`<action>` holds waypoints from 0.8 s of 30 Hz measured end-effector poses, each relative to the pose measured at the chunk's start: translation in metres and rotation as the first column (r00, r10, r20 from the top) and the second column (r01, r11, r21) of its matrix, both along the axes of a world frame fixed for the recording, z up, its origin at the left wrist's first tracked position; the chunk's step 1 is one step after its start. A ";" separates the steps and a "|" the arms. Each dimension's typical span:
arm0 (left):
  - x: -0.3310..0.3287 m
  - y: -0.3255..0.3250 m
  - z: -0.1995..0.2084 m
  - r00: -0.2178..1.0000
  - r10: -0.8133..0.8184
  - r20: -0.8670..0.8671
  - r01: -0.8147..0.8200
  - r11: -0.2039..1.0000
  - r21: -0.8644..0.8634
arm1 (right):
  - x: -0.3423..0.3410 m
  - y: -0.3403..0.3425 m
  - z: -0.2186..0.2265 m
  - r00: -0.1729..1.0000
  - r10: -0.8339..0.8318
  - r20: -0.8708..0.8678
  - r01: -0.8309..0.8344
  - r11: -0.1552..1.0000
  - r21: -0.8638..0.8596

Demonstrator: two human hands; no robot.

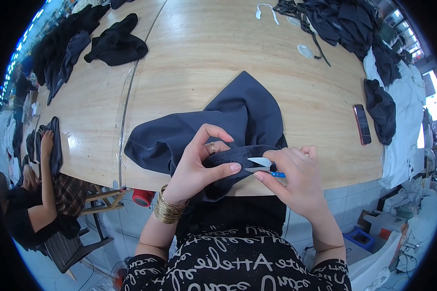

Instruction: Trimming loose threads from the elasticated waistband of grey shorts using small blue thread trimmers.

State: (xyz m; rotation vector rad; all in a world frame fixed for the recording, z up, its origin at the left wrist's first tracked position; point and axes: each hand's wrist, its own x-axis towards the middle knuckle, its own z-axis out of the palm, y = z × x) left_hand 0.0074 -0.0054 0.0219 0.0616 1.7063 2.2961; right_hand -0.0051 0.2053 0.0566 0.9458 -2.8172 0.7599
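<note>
A dark navy garment (204, 126) with a gathered elastic waistband lies on the wooden table near its front edge. My left hand (201, 157) holds the waistband, thumb pressed on top and the index finger raised and curved. Gold bangles circle that wrist. In my right hand (296, 174) is a pair of small thread snips (260, 163) with silver blades and a blue part by the fingers. The blades are parted and lie against the waistband beside my left thumb. Whether a thread sits between them is too small to tell.
Dark clothes are heaped at the far left (68, 39) and far right (344, 24). A phone (361, 124) lies at the right beside a crumpled black cloth (379, 111). Another black garment (117, 43) rests beyond the table seam. At left, a co-worker (41, 203) handles dark fabric.
</note>
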 end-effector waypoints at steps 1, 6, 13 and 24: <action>0.000 0.000 0.001 1.000 -0.006 0.014 0.006 1.000 0.009 | 0.001 -0.001 -0.002 1.000 0.001 -0.004 -0.001 1.000 -0.002; 0.000 0.001 0.003 0.999 0.017 0.030 -0.019 0.999 0.036 | 0.004 -0.004 -0.006 0.912 -0.092 0.399 0.172 0.971 -0.168; 0.000 -0.001 0.001 1.000 0.011 0.028 -0.011 1.000 0.027 | 0.001 -0.001 -0.005 0.919 -0.051 0.390 0.138 0.970 -0.199; 0.000 0.000 -0.001 1.000 -0.002 0.018 0.001 0.999 0.041 | 0.001 0.001 -0.002 0.998 0.044 -0.036 -0.043 0.998 0.034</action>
